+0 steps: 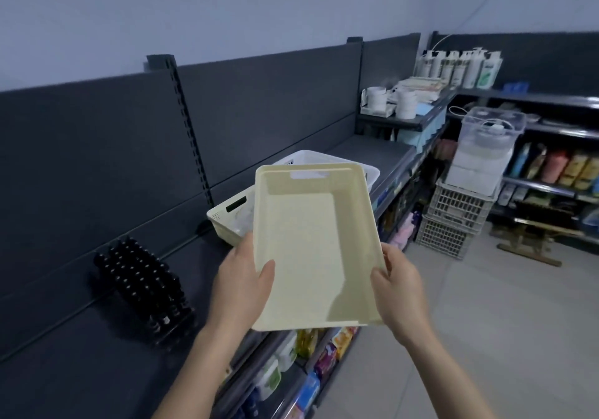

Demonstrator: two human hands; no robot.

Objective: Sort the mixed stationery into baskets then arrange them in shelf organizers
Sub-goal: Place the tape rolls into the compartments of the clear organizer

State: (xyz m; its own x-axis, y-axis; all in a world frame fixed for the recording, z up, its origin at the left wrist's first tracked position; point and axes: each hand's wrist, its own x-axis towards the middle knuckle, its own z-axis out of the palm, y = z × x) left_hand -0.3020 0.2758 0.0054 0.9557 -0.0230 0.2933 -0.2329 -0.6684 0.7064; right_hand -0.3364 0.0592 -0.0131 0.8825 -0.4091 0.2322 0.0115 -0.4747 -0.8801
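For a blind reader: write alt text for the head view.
The left hand and right hand hold an empty cream basket at a dark shelf. White baskets sit behind it; a black rack stands left of it.

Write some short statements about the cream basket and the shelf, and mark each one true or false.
1. The left hand and the right hand both hold the cream basket. True.
2. The cream basket is full of pens. False: it is empty.
3. A white basket stands on the shelf behind the cream basket. True.
4. The black rack lies on the floor. False: it stands on the shelf, left of the hands.
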